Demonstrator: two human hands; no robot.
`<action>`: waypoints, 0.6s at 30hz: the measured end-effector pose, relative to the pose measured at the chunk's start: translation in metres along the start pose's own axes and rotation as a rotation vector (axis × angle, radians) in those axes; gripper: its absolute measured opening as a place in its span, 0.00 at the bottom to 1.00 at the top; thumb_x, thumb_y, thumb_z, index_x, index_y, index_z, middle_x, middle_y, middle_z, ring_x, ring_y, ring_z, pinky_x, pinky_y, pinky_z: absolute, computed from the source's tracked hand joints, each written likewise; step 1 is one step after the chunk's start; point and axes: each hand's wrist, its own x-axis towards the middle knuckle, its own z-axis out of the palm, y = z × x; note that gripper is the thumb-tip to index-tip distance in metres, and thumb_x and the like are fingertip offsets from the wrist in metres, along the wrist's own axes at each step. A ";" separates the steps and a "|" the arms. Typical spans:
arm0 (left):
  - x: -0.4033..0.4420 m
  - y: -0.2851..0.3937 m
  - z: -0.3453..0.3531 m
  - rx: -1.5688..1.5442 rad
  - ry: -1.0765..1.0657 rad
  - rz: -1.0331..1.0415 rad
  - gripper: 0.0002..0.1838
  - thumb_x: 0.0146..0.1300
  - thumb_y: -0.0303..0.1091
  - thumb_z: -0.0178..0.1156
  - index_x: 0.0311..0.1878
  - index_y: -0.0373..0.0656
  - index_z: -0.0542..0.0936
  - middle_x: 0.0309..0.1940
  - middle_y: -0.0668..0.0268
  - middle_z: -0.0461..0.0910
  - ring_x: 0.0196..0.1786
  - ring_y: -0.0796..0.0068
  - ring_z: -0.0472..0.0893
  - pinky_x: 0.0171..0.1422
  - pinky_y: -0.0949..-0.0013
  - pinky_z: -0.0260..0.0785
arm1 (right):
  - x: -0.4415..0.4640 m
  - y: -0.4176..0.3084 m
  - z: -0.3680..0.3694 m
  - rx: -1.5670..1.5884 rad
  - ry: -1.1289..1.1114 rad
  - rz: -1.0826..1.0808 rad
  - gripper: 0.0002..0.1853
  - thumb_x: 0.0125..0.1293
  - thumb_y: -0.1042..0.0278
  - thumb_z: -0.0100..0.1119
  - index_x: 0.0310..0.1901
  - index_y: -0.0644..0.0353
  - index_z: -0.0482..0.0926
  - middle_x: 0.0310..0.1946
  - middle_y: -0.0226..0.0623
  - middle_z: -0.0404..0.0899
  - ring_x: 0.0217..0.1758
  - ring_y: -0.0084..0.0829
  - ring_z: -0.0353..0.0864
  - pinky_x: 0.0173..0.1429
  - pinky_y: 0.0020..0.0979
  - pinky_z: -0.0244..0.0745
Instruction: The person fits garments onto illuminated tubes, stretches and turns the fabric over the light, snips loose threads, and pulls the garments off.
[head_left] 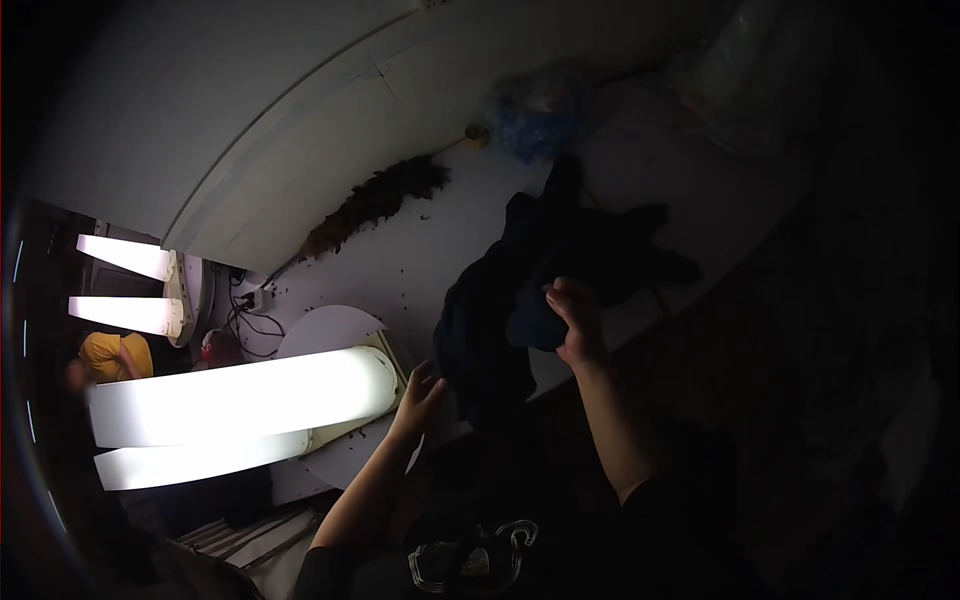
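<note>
Apparently handling cloth point(472, 325) at tabletop point(375, 272) near edge with left hand point(421, 398) part-open, seemingly empty, right hand point(577, 325) half-curled, grip unclear; secure cloth next.

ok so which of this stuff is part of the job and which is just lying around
Part of the job, judging by the hands:
- dark cloth, right hand over it, left hand near its edge
- probably the nearer pair of lit white tubes, beside the left hand

Apparently just lying about:
- brown feather duster
- blue plastic bag
</note>
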 end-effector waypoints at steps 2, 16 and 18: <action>0.027 0.026 0.020 -0.201 -0.043 -0.094 0.31 0.67 0.40 0.60 0.69 0.40 0.63 0.60 0.55 0.72 0.63 0.62 0.72 0.67 0.62 0.64 | -0.010 -0.022 0.009 0.099 -0.051 -0.005 0.23 0.62 0.67 0.59 0.16 0.48 0.56 0.17 0.16 0.55 0.21 0.11 0.51 0.25 0.22 0.45; 0.005 0.103 0.102 0.094 -0.451 0.720 0.30 0.53 0.21 0.67 0.61 0.38 0.72 0.57 0.52 0.74 0.60 0.53 0.76 0.64 0.58 0.72 | -0.061 -0.092 0.055 0.312 0.047 -0.105 0.08 0.64 0.63 0.61 0.31 0.54 0.75 0.31 0.27 0.76 0.34 0.19 0.76 0.38 0.24 0.72; -0.010 0.133 0.086 0.017 -0.588 0.363 0.23 0.56 0.25 0.66 0.56 0.36 0.75 0.50 0.57 0.79 0.55 0.62 0.79 0.61 0.63 0.72 | -0.048 -0.114 0.066 0.000 -0.142 -0.129 0.14 0.65 0.56 0.63 0.40 0.59 0.76 0.36 0.27 0.76 0.39 0.19 0.75 0.44 0.25 0.71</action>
